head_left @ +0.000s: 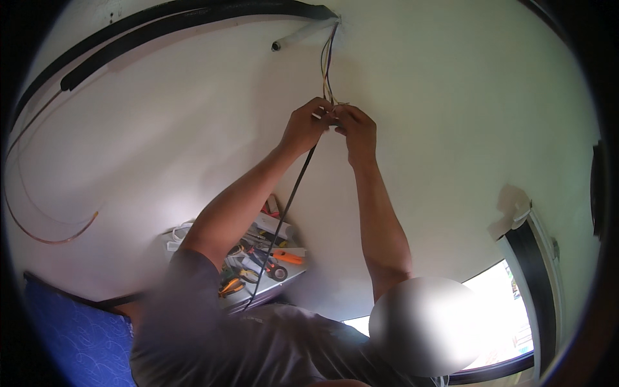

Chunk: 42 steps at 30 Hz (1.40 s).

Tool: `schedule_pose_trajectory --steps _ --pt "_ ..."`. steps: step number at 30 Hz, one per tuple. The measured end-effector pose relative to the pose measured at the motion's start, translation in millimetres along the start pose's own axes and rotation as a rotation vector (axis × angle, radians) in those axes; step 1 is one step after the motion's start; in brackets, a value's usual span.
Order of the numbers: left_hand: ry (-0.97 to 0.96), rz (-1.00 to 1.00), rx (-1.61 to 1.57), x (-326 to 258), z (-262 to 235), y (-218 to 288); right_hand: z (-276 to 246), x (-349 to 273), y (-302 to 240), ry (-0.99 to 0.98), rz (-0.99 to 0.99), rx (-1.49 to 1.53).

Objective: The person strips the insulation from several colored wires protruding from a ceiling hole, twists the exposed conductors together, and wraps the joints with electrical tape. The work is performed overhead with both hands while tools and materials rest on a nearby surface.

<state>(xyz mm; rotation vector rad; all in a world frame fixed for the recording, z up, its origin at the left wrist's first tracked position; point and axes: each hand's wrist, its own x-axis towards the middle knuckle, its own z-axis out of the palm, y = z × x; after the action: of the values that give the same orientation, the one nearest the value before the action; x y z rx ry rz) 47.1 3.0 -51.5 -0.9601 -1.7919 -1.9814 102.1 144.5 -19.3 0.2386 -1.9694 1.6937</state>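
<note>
The pale wall (pixel 451 116) filled most of the head view, curving with the lens. Across its top ran thick black insulated pipes (pixel 193 19), ending near a hole in the wall beside a short grey conduit stub (pixel 300 37). At the left a thin copper tube (pixel 45 226) looped down the wall. A window (pixel 509 322) with a dark frame showed bright at the lower right, and a blue patterned fabric (pixel 71 335) lay at the lower left.

Below the arms a tray-like surface (pixel 293 278) carried a jumble of hand tools (pixel 258 261), among them orange-handled pliers and a roll of dark tape.

A bundle of thin coloured wires (pixel 327 68) hung from the hole near the conduit down to the hands. A black cable (pixel 290 200) ran up from the lower middle of the picture to the same spot.

Both arms were raised against the wall. The left hand (pixel 306 126) was clenched around the top end of the black cable, its grip closed on it. The right hand (pixel 356 129) touched the left, its fingertips pinching the lower ends of the coloured wires. The wire ends and the cable end met between the two hands, too small to tell how they were joined.
</note>
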Motion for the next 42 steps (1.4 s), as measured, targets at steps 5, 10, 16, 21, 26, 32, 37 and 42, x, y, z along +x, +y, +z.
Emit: schedule_pose_trajectory --steps 5,10,16,21,26,32,37,42 --pt "-0.073 -0.110 -0.147 12 -5 8 -5 0 3 0.010 0.040 0.104" --pt "-0.081 -0.111 -0.266 19 -1 10 -9 4 4 0.051 0.151 0.342" --pt "-0.086 -0.168 -0.237 21 4 9 -11 1 8 0.099 0.175 0.424" --pt "-0.088 -0.188 -0.253 24 8 5 -12 -4 2 0.124 0.180 0.396" --pt "-0.113 -0.182 -0.231 31 9 2 -12 -6 -6 0.075 0.169 0.325" --pt "-0.106 -0.265 -0.373 36 12 -1 -15 -1 -8 0.084 0.124 0.291" --pt "-0.092 -0.387 -0.528 41 12 -5 -20 6 -12 0.010 0.148 0.295" --pt "-0.094 -0.343 -0.522 43 13 -4 -24 10 -21 -0.020 0.127 0.153"
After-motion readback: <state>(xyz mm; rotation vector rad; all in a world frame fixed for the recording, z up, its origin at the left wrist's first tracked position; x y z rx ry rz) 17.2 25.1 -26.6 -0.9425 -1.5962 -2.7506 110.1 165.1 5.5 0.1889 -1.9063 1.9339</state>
